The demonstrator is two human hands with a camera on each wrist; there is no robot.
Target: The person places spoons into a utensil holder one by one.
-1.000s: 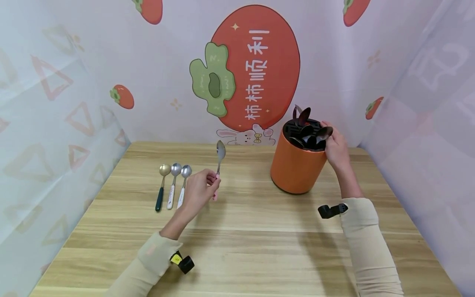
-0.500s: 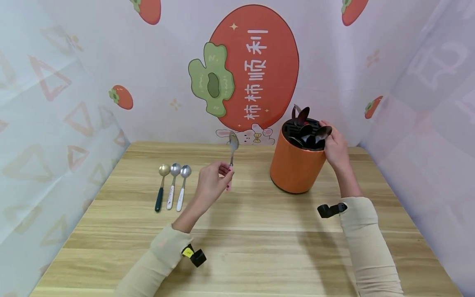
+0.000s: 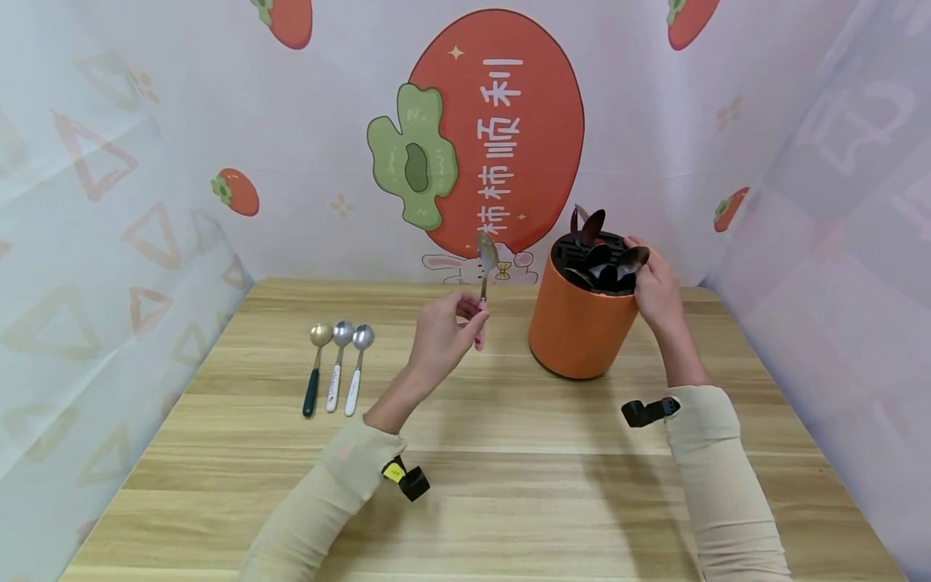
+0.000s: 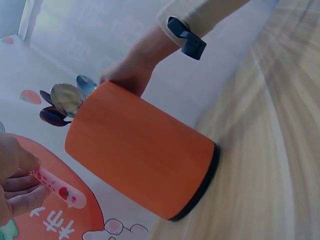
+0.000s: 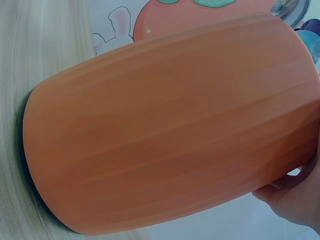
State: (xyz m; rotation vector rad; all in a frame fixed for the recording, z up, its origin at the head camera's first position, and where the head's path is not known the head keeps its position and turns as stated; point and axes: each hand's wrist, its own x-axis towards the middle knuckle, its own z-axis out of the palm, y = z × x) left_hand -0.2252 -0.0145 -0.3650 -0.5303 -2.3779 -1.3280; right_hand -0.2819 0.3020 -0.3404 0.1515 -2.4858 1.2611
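My left hand (image 3: 445, 333) pinches a spoon (image 3: 486, 252) by its pink handle, bowl end up, in the air left of the orange holder. Red strawberry prints show on that handle in the left wrist view. The orange cylindrical utensil holder (image 3: 582, 327) stands on the table at the right, its slotted black top (image 3: 566, 252) filled with several upturned spoons (image 3: 631, 260). My right hand (image 3: 658, 287) grips the holder's upper right side by the rim. In the right wrist view the holder's wall covers most of the frame and hides much of that hand.
Three spoons lie in a row at the table's left: one with a dark green handle (image 3: 310, 394), one with a patterned white handle (image 3: 333, 388), one with a white handle (image 3: 352, 394). A printed cloth backdrop (image 3: 313, 121) rises behind the wooden table (image 3: 502, 501).
My left hand has moved right and away from me with the pink-handled spoon, from beside the row of spoons toward the holder. My right hand has stayed on the holder.
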